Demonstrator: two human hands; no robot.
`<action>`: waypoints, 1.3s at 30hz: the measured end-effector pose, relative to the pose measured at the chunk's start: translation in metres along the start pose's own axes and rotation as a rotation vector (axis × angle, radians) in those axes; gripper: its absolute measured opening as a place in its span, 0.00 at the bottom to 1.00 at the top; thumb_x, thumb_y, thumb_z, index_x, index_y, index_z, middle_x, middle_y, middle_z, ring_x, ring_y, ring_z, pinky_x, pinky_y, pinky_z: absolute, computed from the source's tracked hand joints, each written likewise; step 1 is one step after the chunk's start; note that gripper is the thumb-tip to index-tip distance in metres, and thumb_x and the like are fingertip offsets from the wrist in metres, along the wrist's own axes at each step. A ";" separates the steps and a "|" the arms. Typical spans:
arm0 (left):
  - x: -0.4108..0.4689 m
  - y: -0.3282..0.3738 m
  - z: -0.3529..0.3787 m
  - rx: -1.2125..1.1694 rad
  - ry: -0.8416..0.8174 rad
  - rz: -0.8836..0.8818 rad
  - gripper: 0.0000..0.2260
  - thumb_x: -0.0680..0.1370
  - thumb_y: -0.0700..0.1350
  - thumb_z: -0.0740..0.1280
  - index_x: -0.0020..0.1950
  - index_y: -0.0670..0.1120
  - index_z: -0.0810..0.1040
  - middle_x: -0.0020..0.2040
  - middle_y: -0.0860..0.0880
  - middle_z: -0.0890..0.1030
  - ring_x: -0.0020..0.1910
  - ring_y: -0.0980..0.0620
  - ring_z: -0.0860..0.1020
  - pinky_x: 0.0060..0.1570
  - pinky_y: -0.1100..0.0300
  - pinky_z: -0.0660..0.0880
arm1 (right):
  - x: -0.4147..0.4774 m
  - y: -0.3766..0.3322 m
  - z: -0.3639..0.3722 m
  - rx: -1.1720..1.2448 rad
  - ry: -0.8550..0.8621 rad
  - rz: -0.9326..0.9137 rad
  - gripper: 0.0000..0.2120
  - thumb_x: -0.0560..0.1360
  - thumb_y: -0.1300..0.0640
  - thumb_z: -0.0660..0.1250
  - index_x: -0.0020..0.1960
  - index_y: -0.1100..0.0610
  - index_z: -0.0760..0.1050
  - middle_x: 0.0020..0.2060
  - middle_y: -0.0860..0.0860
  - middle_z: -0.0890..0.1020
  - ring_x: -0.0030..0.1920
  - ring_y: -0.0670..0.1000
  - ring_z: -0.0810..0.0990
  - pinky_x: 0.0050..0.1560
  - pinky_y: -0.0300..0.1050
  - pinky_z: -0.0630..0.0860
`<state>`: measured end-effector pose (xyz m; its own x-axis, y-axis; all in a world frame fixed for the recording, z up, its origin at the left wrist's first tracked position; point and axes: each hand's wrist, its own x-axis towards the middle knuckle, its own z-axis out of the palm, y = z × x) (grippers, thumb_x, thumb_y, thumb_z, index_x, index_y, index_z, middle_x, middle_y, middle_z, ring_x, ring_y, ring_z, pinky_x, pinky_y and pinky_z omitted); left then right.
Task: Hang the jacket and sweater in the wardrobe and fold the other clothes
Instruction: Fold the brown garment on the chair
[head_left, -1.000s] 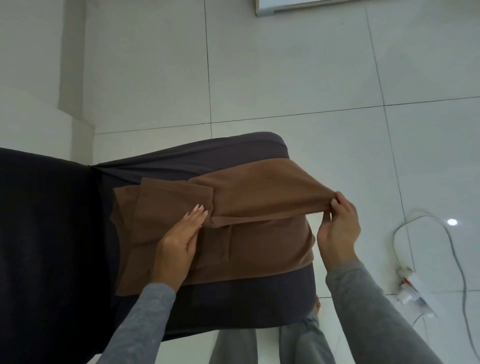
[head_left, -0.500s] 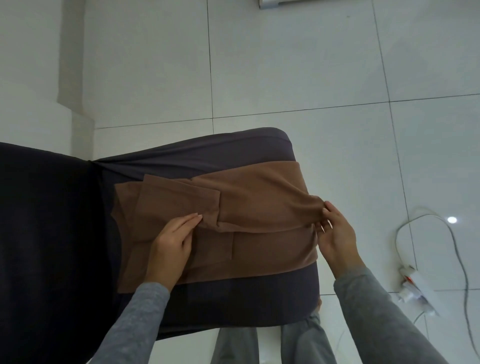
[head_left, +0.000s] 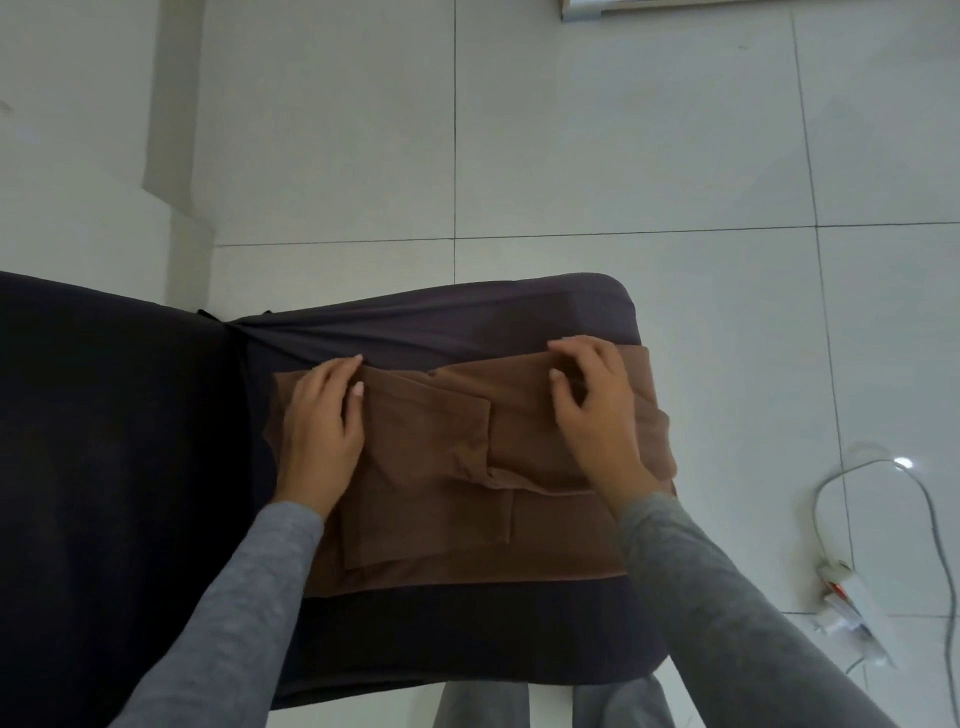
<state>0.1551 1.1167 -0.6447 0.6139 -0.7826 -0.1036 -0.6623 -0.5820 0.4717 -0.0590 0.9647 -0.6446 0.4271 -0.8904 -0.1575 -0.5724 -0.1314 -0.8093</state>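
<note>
A brown garment (head_left: 447, 499) lies folded in layers on a dark grey covered seat (head_left: 467, 322). My left hand (head_left: 319, 431) rests flat on the garment's left part, fingers reaching its far edge. My right hand (head_left: 597, 415) is on the right part near the far edge, fingers bent, with fingertips and thumb pinching the cloth there. Both arms wear grey sleeves.
A dark cloth-covered surface (head_left: 104, 467) fills the left side. White tiled floor (head_left: 571, 156) surrounds the seat. A white power strip (head_left: 852, 603) with a looping cable (head_left: 831, 488) lies on the floor at right. My grey trouser legs (head_left: 550, 701) show at the bottom.
My right hand carried the garment's right end over to the far edge and laid it down. My left hand slid up towards the far left corner. The view moved closer.
</note>
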 end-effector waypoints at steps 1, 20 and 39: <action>0.006 -0.007 -0.001 0.060 -0.040 -0.003 0.14 0.79 0.40 0.63 0.64 0.39 0.75 0.60 0.41 0.76 0.60 0.42 0.73 0.62 0.51 0.67 | 0.007 -0.004 0.008 -0.103 -0.054 -0.062 0.11 0.77 0.59 0.64 0.58 0.53 0.76 0.55 0.48 0.74 0.58 0.47 0.71 0.63 0.43 0.68; 0.009 -0.009 0.000 0.058 0.168 0.086 0.11 0.76 0.40 0.64 0.58 0.41 0.76 0.57 0.40 0.76 0.60 0.41 0.72 0.63 0.45 0.68 | 0.011 -0.018 0.028 -0.447 0.110 -0.093 0.09 0.75 0.58 0.65 0.55 0.54 0.76 0.56 0.53 0.75 0.61 0.54 0.69 0.63 0.53 0.59; -0.040 -0.030 0.019 0.367 -0.191 0.021 0.39 0.75 0.70 0.40 0.77 0.44 0.51 0.77 0.45 0.47 0.76 0.47 0.42 0.72 0.49 0.33 | -0.051 0.071 -0.008 -0.145 0.030 0.336 0.30 0.79 0.35 0.45 0.77 0.45 0.48 0.77 0.45 0.55 0.76 0.49 0.53 0.74 0.47 0.50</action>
<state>0.1426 1.1611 -0.6715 0.5311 -0.8018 -0.2740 -0.8040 -0.5790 0.1357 -0.1276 0.9970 -0.6896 0.1785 -0.9067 -0.3822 -0.7717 0.1119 -0.6260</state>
